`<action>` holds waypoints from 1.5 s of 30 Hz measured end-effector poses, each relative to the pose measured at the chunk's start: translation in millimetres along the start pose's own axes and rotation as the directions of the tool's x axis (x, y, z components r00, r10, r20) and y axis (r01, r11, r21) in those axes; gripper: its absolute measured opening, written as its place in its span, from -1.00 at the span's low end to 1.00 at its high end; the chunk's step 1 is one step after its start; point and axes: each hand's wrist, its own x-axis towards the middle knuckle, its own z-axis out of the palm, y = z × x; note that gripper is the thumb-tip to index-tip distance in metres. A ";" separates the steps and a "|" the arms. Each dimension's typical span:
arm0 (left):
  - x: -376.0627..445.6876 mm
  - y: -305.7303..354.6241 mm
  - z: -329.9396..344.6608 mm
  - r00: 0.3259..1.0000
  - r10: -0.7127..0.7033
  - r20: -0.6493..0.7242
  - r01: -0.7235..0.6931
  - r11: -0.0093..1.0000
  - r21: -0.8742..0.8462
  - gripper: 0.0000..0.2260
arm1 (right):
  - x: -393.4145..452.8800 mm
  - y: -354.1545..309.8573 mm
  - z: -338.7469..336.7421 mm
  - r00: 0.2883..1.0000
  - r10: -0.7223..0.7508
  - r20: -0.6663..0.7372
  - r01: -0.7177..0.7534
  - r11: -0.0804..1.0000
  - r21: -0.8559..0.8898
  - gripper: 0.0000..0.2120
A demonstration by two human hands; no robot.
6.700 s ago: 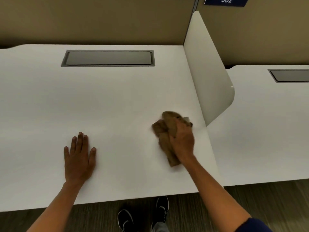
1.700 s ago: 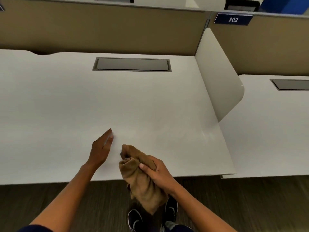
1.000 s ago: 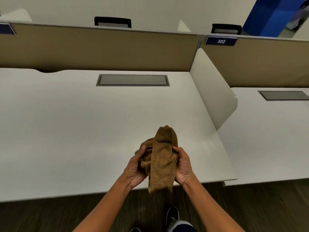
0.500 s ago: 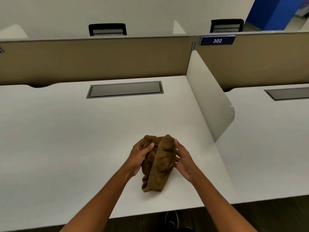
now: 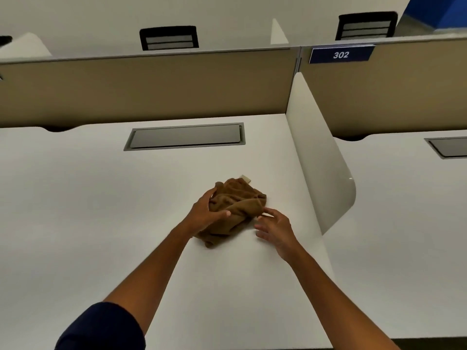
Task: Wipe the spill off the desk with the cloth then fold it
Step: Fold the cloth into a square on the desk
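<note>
A crumpled brown cloth (image 5: 238, 200) lies in a heap on the white desk (image 5: 88, 210), right of the middle, with a small pale label sticking out at its far edge. My left hand (image 5: 206, 213) rests on the cloth's left side, thumb and fingers closed around a bunch of it. My right hand (image 5: 274, 227) hovers just to the right of the cloth, fingers spread, with its fingertips at the cloth's right edge. I see no spill on the desk surface.
A grey recessed cable hatch (image 5: 185, 136) sits at the back of the desk. A white curved divider (image 5: 318, 157) stands close to the right of the cloth. A tan partition (image 5: 151, 84) closes the back. A second desk (image 5: 404, 223) lies to the right.
The cloth has gone from hanging between both hands to lying bunched on the desk, farther from me. My right hand has let go of it; the left still grips it.
</note>
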 end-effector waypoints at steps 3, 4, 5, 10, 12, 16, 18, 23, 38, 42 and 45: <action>-8.1 -27.9 0.3 0.998 0.004 -0.062 -0.002 0.999 0.032 -0.12 | 4.4 3.4 -1.5 0.992 -0.112 -0.066 0.095 0.971 -0.221 -0.76; -11.5 -34.8 -0.4 0.996 -0.008 -0.093 0.009 1.000 0.013 -0.12 | 7.0 2.0 -0.5 0.980 -0.179 -0.087 0.142 0.936 -0.323 -0.73; -14.9 -41.1 -2.0 0.991 -0.028 -0.128 0.029 1.000 0.003 -0.11 | 10.7 -0.6 1.2 0.962 -0.257 -0.092 0.201 0.895 -0.399 -0.67; -26.8 -63.0 -13.7 0.977 -0.139 -0.160 0.155 0.983 0.098 -0.31 | 33.9 -19.7 14.8 0.890 -0.397 0.223 0.450 0.692 -0.564 -0.28; -31.0 -67.2 -15.0 0.984 -0.138 -0.117 0.151 0.982 0.113 -0.48 | 42.7 -22.9 15.8 0.891 -0.319 0.324 0.455 0.604 -0.654 -0.23; -43.6 -61.6 -12.7 0.989 -0.035 -0.145 0.044 0.997 0.056 -0.72 | 45.1 -20.3 6.8 0.871 -0.355 0.341 0.485 0.506 -0.713 -0.51; -51.3 -54.3 -8.7 0.982 0.046 -0.183 -0.039 0.998 0.044 -0.78 | 36.0 -16.0 -1.8 0.861 -0.399 0.315 0.495 0.513 -0.701 -0.69; -77.0 -44.3 9.8 0.938 0.293 -0.182 -0.283 0.956 0.079 -0.80 | 0.3 7.7 -25.2 0.885 -0.408 0.224 0.432 0.542 -0.721 -0.81; -128.7 -83.9 33.2 0.787 0.531 0.314 -0.611 0.597 0.521 -0.88 | -87.5 54.6 -24.2 0.898 -0.439 0.006 0.172 0.338 -0.925 -0.57; -127.8 -86.1 41.2 0.807 0.493 0.326 -0.588 0.617 0.522 -0.90 | -77.7 33.4 13.0 0.867 -0.493 0.075 0.236 0.272 -0.933 -0.55; -130.6 -84.7 41.0 0.822 0.505 0.264 -0.566 0.676 0.472 -0.95 | -66.1 25.0 41.0 0.854 -0.445 0.270 0.366 0.145 -0.919 -0.41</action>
